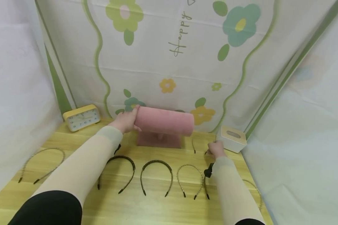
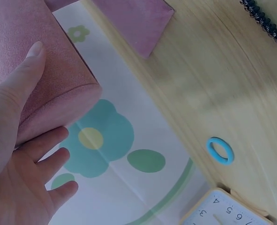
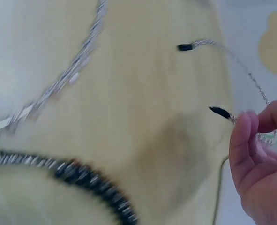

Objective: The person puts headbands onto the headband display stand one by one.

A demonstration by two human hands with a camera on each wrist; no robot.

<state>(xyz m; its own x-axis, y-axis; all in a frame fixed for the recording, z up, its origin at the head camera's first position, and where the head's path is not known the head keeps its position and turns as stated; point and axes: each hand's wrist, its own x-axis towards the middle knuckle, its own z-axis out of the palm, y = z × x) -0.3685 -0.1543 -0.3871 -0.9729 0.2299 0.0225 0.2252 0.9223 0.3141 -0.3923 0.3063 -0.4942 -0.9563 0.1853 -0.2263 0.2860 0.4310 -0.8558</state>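
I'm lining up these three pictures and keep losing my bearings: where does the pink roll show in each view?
Head: near the centre, a little low, with the left hand at its left end; pink roll.
Left wrist: upper left, cut off by the picture's edge, the thumb lying across it.
Right wrist: not in it.
Shared landmark: the wooden table, seen in all three views.

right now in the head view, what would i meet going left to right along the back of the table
Yellow-rimmed clock, left hand, pink roll stand, thin headband pinched by the right hand, then the tissue box.
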